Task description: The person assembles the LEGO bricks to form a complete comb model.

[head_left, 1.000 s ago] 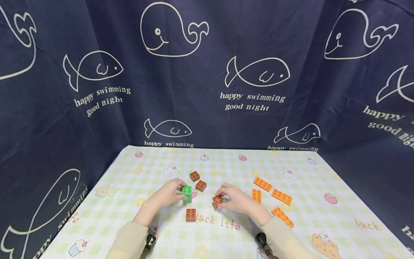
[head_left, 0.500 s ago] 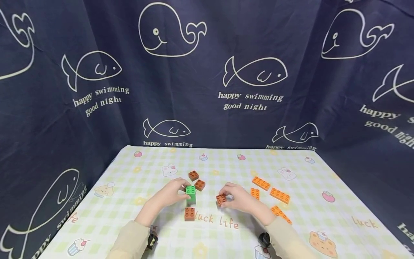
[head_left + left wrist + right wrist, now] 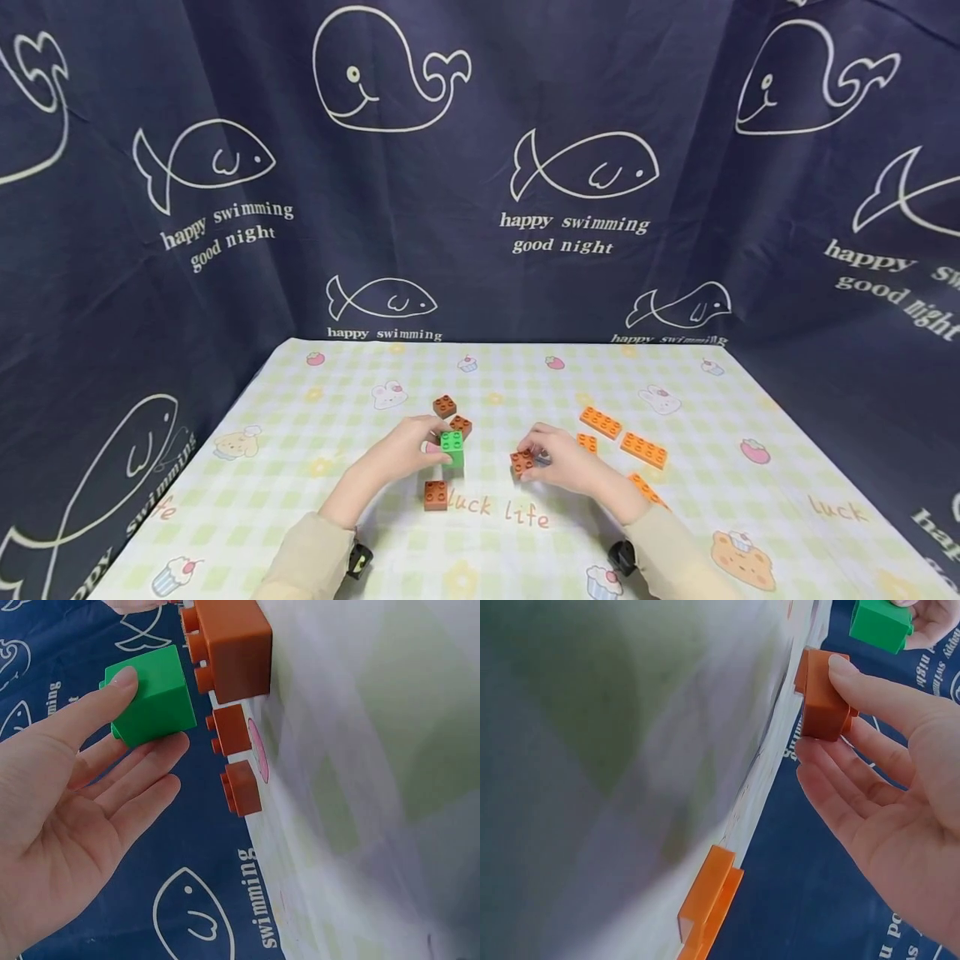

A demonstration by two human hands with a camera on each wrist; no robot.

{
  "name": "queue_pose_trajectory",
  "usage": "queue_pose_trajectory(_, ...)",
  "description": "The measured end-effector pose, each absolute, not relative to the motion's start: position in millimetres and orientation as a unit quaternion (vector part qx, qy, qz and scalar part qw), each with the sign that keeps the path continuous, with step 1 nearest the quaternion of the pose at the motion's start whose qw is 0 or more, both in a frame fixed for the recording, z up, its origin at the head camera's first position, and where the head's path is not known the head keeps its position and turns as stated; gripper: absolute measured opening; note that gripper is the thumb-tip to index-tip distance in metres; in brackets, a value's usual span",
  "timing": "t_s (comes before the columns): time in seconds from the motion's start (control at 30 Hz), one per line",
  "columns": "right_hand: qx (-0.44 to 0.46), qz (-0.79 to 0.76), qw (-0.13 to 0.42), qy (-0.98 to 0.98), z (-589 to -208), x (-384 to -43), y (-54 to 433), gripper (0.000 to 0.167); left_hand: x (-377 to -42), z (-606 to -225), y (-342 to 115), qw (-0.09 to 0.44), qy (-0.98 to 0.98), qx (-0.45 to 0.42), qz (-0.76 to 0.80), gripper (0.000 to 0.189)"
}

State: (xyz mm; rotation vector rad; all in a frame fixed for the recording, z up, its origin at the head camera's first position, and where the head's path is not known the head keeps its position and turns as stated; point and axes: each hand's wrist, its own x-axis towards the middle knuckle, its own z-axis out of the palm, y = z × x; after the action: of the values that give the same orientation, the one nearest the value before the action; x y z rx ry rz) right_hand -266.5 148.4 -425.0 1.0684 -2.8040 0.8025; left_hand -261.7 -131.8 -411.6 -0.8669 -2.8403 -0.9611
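Note:
My left hand (image 3: 408, 450) pinches a green building brick (image 3: 154, 697) between thumb and fingers, held a little above the table. To its right, my right hand (image 3: 564, 458) grips a reddish-brown building brick (image 3: 825, 701) by its sides, studs facing up in the head view. A gap separates the two held bricks. Just in front of the left hand lies a brown brick (image 3: 435, 495). Behind the green brick sit two more brown bricks, a nearer one (image 3: 462, 427) partly covered by it and a farther one (image 3: 445, 406).
Several flat orange bricks (image 3: 643, 450) lie on the right, some partly hidden by the right hand and forearm. One orange brick (image 3: 709, 896) shows low in the right wrist view. A checked, printed cloth (image 3: 480, 558) covers the table, and a dark blue curtain (image 3: 480, 192) stands behind.
Both hands have moved slightly right with their bricks. The green brick now overlaps the nearer rear brown brick in the head view. The head view has shifted a little.

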Motion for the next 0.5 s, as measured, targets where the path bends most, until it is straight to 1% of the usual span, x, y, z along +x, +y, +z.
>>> queue_pose_trajectory(0.27,0.316,0.260,0.014,-0.912,-425,-268,159,0.031,-262,-414,-124,0.011,-0.916,-0.275,-0.291,0.045)
queue_pose_trajectory(0.5,0.320,0.272,0.021,-0.907,-425,-265,166,0.030,-262,-414,-118,0.012,-0.914,-0.282,-0.291,0.048)
